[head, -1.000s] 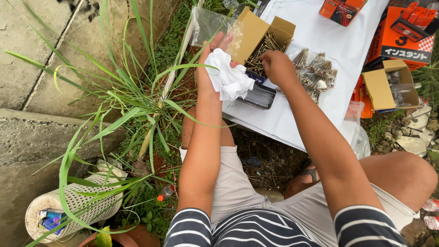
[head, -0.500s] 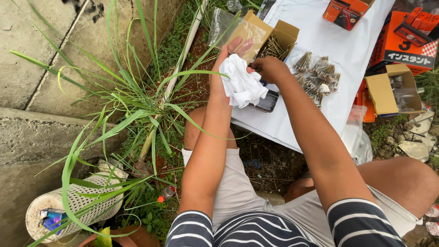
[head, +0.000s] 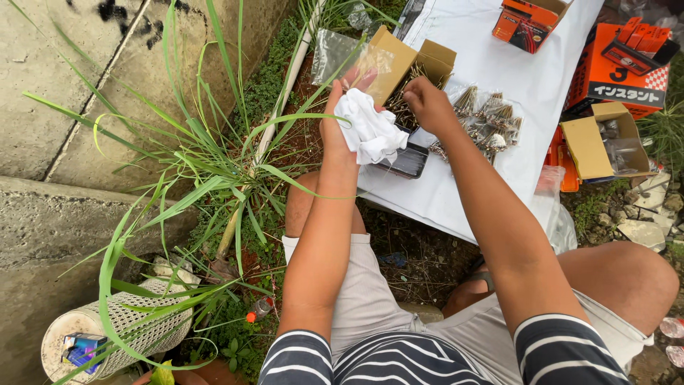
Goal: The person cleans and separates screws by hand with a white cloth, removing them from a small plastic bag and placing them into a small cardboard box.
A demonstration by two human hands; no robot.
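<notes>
Our left hand (head: 342,117) grips a crumpled white cloth (head: 367,128), right hand (head: 427,103) pinches something we can't make out, and bagged screws (head: 488,121) wait untouched.

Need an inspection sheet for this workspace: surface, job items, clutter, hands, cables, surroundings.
Surface: white sheet on the ground, partly covered.
Job's things: white cloth over a dark tray; open brown box of small metal parts behind.
Clutter: bagged metal parts, orange boxes, small carton, clear bags.
Grippers: left hand has its grip on the cloth; right hand beside it, contents hidden.
Cables: nothing seen.
Surroundings: grass, concrete wall, white pipe, mesh-wrapped cylinder.
</notes>
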